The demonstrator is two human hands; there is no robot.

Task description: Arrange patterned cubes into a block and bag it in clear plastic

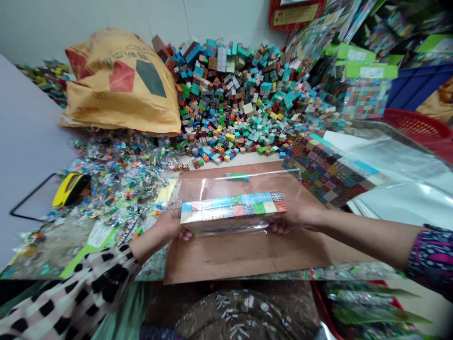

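A stack of patterned toy blocks (226, 210) lies sideways inside a clear plastic bag (212, 186), over a brown board. My left hand (175, 225) grips its left end, fingers curled underneath. At the right end, my right hand (290, 217) is closed round the stack and the film, with fingertips below the lower edge. The bag's loose film stands up behind the blocks. A small green and blue block piece (238, 177) shows through that film on the board.
Loose blocks (240, 94) form a high heap at the back, beside a yellow sack (120, 80). Small bagged pieces (120, 165) and a yellow-black tool (71, 189) are left. Right are a block slab (329, 170), clear bags (406, 179) and a red basket (421, 125).
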